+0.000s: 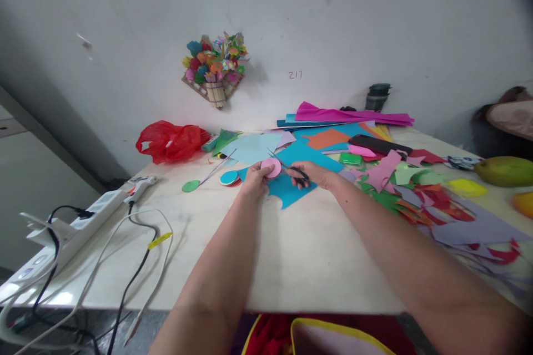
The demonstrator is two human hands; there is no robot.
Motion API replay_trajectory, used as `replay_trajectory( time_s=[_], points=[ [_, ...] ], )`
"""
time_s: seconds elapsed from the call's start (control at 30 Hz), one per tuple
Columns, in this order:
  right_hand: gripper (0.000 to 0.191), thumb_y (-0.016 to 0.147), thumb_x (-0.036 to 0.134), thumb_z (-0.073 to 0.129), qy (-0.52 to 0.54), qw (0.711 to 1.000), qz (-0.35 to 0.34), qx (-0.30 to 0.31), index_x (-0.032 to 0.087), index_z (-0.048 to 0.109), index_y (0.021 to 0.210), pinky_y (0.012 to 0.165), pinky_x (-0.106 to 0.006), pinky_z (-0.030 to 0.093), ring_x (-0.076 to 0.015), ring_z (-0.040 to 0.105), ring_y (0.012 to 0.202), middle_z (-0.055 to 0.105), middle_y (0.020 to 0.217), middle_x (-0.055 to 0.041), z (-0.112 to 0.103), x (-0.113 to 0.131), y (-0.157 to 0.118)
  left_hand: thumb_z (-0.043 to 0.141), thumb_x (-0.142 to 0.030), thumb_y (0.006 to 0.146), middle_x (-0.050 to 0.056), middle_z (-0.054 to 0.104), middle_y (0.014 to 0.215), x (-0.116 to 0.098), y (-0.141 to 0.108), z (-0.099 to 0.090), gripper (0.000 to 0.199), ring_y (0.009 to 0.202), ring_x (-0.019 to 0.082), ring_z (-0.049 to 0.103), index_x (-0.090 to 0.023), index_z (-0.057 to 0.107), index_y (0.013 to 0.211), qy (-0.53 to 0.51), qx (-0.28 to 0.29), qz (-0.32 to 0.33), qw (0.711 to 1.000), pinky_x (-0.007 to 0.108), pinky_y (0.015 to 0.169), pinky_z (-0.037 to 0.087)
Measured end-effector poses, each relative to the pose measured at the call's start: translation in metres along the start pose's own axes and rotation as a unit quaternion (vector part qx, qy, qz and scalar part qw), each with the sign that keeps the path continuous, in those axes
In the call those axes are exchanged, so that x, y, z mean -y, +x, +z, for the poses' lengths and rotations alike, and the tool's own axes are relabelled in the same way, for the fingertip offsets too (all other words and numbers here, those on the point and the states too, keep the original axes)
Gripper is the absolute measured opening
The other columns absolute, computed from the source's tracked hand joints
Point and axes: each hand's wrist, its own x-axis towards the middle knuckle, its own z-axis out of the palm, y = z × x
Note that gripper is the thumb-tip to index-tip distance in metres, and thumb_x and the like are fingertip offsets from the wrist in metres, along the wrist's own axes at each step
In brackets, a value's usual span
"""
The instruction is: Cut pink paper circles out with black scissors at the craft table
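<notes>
Between the thumb and fingers of my left hand [255,178] is a pink paper circle [271,167]. My right hand [311,173] is closed around the handles of a pair of scissors [298,174], whose blades point up and left beside the circle's right edge. Under both hands lies a sheet of blue paper [291,191] with curved pieces cut from its edge. Left of my left hand sits a small stack of paper circles [229,177], blue on top. Farther left lies a green paper circle [191,186] with a thin purple strip [216,167] by it.
Paper scraps [428,199] in many colours cover the right side, near a black phone [378,145] and a green mango [506,171]. A red plastic bag [170,141] lies at the back left. A power strip [79,233] with cables runs along the left edge.
</notes>
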Motion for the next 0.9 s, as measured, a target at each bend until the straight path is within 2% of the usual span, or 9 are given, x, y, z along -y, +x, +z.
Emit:
replay_trajectory(
  time_s=[0.43,0.73,0.9],
  points=[
    [0.028,0.079,0.042,0.061,-0.007,1.0,-0.005,-0.002,0.018,0.05,0.069,0.034,-0.019,0.031,-0.0082,0.051,0.041,0.058,0.057,0.0016,-0.001,-0.012,0.009,0.076,-0.011,0.055,0.007,0.069,0.071,0.002,0.001,0.0,0.023,0.064,0.014,0.064,-0.008,0.067,0.076,-0.024,0.004,-0.006,1.0,0.025,0.068,0.051],
    [0.025,0.078,0.036,0.062,0.003,1.0,0.006,-0.013,0.018,0.048,0.067,0.034,-0.02,0.027,-0.0073,0.048,0.039,0.055,0.052,0.0038,0.001,-0.009,0.007,0.077,-0.014,0.056,0.009,0.069,0.073,0.004,0.004,-0.004,0.025,0.069,0.017,0.065,-0.008,0.067,0.077,-0.011,0.016,-0.005,1.0,0.027,0.072,0.051],
    [0.02,0.078,0.034,0.062,0.012,1.0,0.01,-0.01,0.018,0.051,0.072,0.033,-0.019,0.026,-0.0067,0.047,0.037,0.054,0.051,0.0046,0.0,-0.011,0.009,0.078,-0.013,0.055,0.009,0.07,0.074,0.005,0.005,-0.004,0.025,0.068,0.017,0.065,-0.009,0.067,0.077,-0.006,0.008,-0.006,1.0,0.027,0.071,0.051]
  ],
)
